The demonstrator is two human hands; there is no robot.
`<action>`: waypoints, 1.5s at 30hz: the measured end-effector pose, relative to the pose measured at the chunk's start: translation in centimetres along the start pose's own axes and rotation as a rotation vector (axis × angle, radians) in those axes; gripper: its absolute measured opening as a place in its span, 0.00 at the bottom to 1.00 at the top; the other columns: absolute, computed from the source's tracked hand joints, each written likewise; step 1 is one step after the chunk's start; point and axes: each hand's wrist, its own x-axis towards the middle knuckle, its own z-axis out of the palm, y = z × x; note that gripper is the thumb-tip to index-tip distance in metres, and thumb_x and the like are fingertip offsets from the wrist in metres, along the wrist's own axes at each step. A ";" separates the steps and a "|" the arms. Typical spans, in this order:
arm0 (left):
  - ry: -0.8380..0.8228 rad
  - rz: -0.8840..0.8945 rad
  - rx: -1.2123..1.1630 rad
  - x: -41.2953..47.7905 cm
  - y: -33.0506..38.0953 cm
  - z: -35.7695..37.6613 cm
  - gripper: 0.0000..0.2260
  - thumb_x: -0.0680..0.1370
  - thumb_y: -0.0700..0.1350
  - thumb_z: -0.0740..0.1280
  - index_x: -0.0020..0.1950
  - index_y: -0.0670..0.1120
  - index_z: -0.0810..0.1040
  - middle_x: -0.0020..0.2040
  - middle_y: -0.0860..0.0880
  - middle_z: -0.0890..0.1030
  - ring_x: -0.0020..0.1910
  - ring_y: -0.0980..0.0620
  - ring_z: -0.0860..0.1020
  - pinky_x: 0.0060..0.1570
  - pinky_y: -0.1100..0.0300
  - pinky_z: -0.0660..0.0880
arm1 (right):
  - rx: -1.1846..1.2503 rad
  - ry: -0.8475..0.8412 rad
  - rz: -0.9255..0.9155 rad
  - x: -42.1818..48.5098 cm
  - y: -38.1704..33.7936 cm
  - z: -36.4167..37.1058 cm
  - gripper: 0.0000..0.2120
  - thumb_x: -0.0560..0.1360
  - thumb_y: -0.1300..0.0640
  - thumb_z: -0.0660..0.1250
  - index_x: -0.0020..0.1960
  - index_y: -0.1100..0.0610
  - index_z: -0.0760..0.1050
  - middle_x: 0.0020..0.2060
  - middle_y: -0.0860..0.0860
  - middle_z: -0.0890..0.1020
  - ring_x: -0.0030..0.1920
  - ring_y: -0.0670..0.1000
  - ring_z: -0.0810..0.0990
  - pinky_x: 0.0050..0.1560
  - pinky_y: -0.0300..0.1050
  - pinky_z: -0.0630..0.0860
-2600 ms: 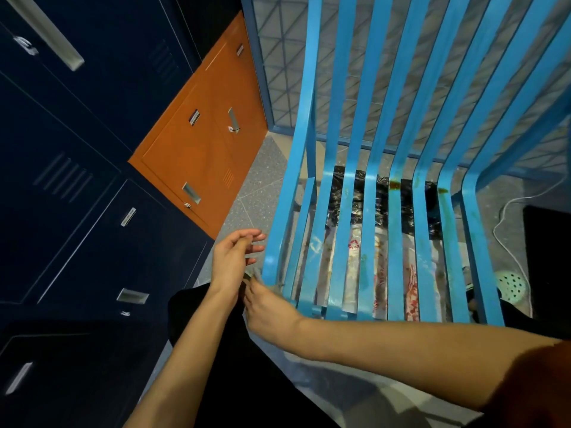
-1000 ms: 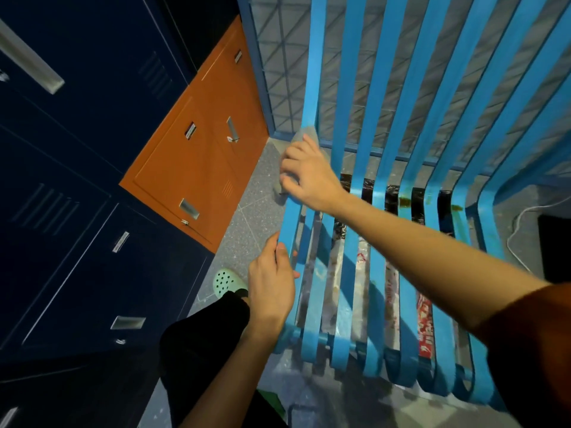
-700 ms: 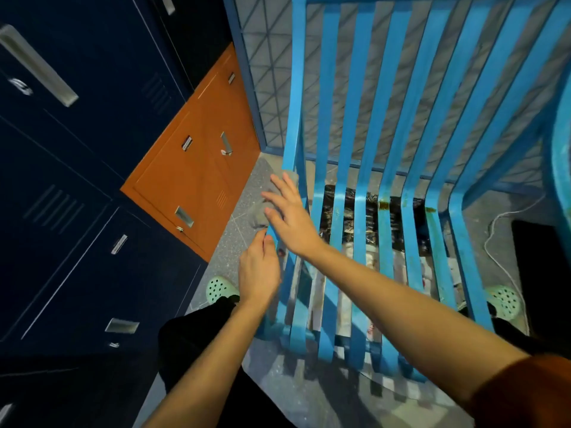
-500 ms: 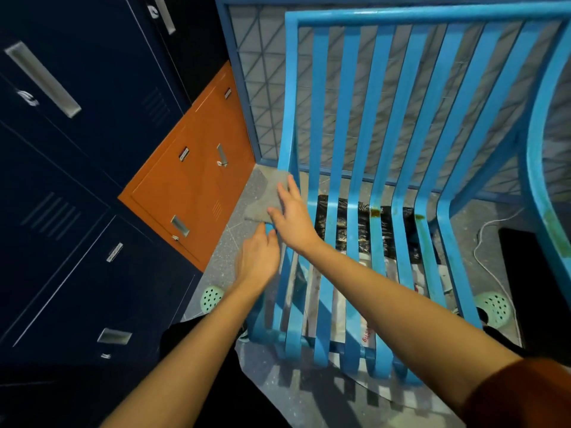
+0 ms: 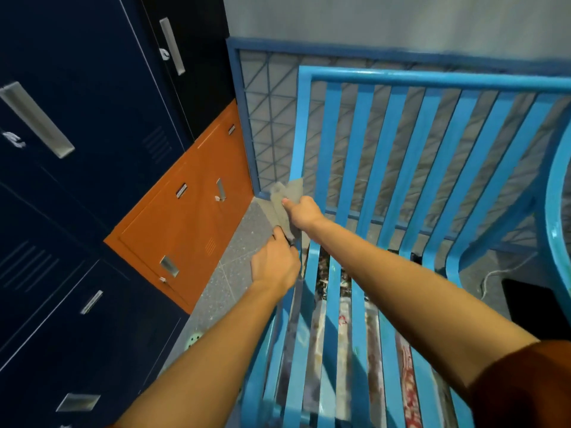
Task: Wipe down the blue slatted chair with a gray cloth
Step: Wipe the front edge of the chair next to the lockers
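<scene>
Both hands now sit higher on the blue slatted chair (image 5: 364, 168): right hand (image 5: 301, 213) and left hand (image 5: 275, 265) each clamp the gray cloth (image 5: 285, 208) against its leftmost slat.

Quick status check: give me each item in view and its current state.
gray cloth: stretched between both hands at the chair's left edge
left hand: gripping the cloth's lower end
right hand: gripping its upper end
blue slatted chair: upright, seat unoccupied
orange locker: doors closed
</scene>
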 end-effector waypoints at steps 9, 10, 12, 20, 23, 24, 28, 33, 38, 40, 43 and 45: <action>0.140 0.025 -0.156 1.9 -0.4 0.9 0.17 0.83 0.52 0.56 0.67 0.45 0.67 0.54 0.42 0.80 0.50 0.40 0.79 0.42 0.49 0.74 | -0.025 0.119 -0.124 1.8 -0.3 -0.4 0.21 0.82 0.47 0.57 0.61 0.64 0.73 0.55 0.60 0.79 0.55 0.59 0.77 0.42 0.42 0.65; 0.142 0.032 -0.171 2.0 -0.4 0.9 0.14 0.82 0.52 0.57 0.64 0.46 0.68 0.53 0.42 0.80 0.48 0.40 0.79 0.40 0.49 0.74 | -0.063 0.099 -0.132 1.1 0.5 -0.3 0.22 0.82 0.46 0.57 0.61 0.65 0.72 0.54 0.59 0.78 0.53 0.58 0.77 0.41 0.40 0.63; 0.141 0.035 -0.191 2.0 -0.4 0.9 0.12 0.81 0.52 0.59 0.61 0.47 0.68 0.50 0.43 0.80 0.45 0.40 0.79 0.37 0.51 0.73 | -0.228 0.054 -0.149 1.1 0.4 -1.0 0.25 0.82 0.43 0.54 0.57 0.66 0.72 0.52 0.62 0.78 0.52 0.60 0.77 0.42 0.43 0.64; 0.170 0.026 -0.264 1.6 -0.4 0.6 0.14 0.84 0.50 0.53 0.61 0.43 0.71 0.51 0.42 0.79 0.47 0.40 0.77 0.40 0.51 0.69 | -0.297 0.182 -0.130 2.2 -0.8 -0.4 0.27 0.82 0.41 0.51 0.64 0.65 0.67 0.59 0.65 0.76 0.58 0.66 0.75 0.53 0.55 0.72; 0.215 0.047 -0.309 1.6 -0.3 0.6 0.10 0.84 0.47 0.52 0.54 0.46 0.72 0.49 0.46 0.76 0.46 0.43 0.76 0.42 0.50 0.70 | -0.236 0.114 -0.142 1.6 0.1 -0.1 0.26 0.83 0.42 0.52 0.64 0.66 0.65 0.59 0.66 0.76 0.58 0.66 0.76 0.47 0.50 0.69; 0.221 0.054 -0.302 1.6 -0.4 0.7 0.11 0.84 0.47 0.52 0.55 0.45 0.72 0.50 0.46 0.76 0.47 0.43 0.76 0.44 0.49 0.72 | -0.211 0.112 -0.136 2.3 -0.3 -0.3 0.26 0.83 0.43 0.53 0.64 0.67 0.65 0.59 0.67 0.76 0.58 0.66 0.75 0.47 0.50 0.68; 0.223 0.054 -0.253 1.7 -0.5 1.0 0.13 0.84 0.44 0.53 0.65 0.43 0.71 0.58 0.45 0.76 0.51 0.43 0.76 0.47 0.45 0.75 | 0.068 0.199 -0.142 2.8 -1.1 0.5 0.21 0.83 0.47 0.55 0.63 0.65 0.65 0.52 0.58 0.78 0.49 0.56 0.75 0.42 0.42 0.66; 0.231 0.060 -0.254 1.7 -0.5 1.0 0.11 0.84 0.44 0.52 0.60 0.43 0.71 0.54 0.46 0.76 0.48 0.44 0.76 0.43 0.49 0.73 | 0.274 0.150 -0.118 2.1 0.3 1.2 0.18 0.81 0.50 0.62 0.63 0.62 0.67 0.45 0.48 0.76 0.45 0.47 0.77 0.41 0.32 0.74; 0.224 0.070 -0.239 1.8 -0.5 1.1 0.13 0.84 0.44 0.51 0.65 0.44 0.70 0.56 0.46 0.76 0.51 0.45 0.77 0.47 0.48 0.75 | 0.387 0.237 -0.157 3.5 -0.7 1.5 0.17 0.80 0.49 0.63 0.62 0.60 0.70 0.52 0.52 0.78 0.52 0.50 0.78 0.50 0.43 0.74; 0.221 0.060 -0.235 1.7 -0.6 1.0 0.14 0.84 0.44 0.51 0.67 0.44 0.69 0.57 0.46 0.76 0.52 0.45 0.76 0.46 0.49 0.74 | 0.296 0.277 -0.192 3.0 -0.2 2.1 0.17 0.81 0.48 0.61 0.62 0.61 0.68 0.49 0.51 0.77 0.50 0.51 0.77 0.47 0.42 0.71; 0.209 0.057 -0.240 1.8 -0.6 1.0 0.12 0.84 0.44 0.51 0.63 0.44 0.71 0.56 0.45 0.77 0.49 0.44 0.76 0.44 0.49 0.73 | 0.105 0.239 -0.208 1.8 -0.1 1.6 0.19 0.83 0.47 0.57 0.63 0.62 0.65 0.42 0.48 0.74 0.42 0.51 0.74 0.41 0.44 0.69; 0.186 0.054 -0.313 2.1 -0.8 1.1 0.11 0.84 0.44 0.52 0.58 0.45 0.72 0.53 0.45 0.77 0.48 0.44 0.76 0.46 0.47 0.74 | -0.022 0.175 -0.162 0.9 0.0 1.0 0.21 0.83 0.45 0.54 0.63 0.61 0.64 0.43 0.51 0.75 0.42 0.52 0.73 0.41 0.46 0.68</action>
